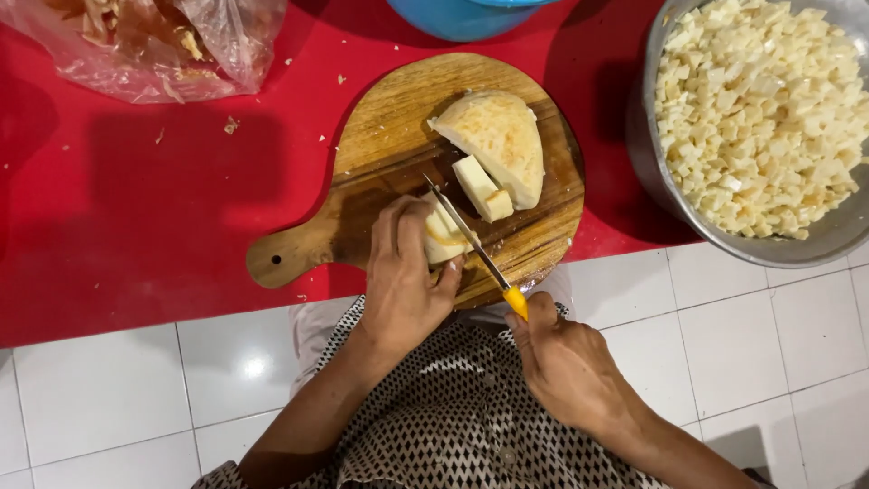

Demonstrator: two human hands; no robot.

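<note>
My left hand [405, 281] presses a pale peeled root piece [442, 237] onto a round wooden cutting board [389, 136]. My right hand [566, 362] grips a knife [471, 243] by its yellow handle; the thin blade lies against the piece, right beside my left fingers. A larger half-round chunk [498, 136] of the same pale root rests on the board farther away, with a cut slab [482, 187] leaning against it.
A metal bowl [656, 177] full of small pale cubes stands at the right. A clear plastic bag [154, 45] of peelings lies at top left and a blue bowl [462, 16] at top centre, all on a red mat [136, 199] over white floor tiles [751, 335].
</note>
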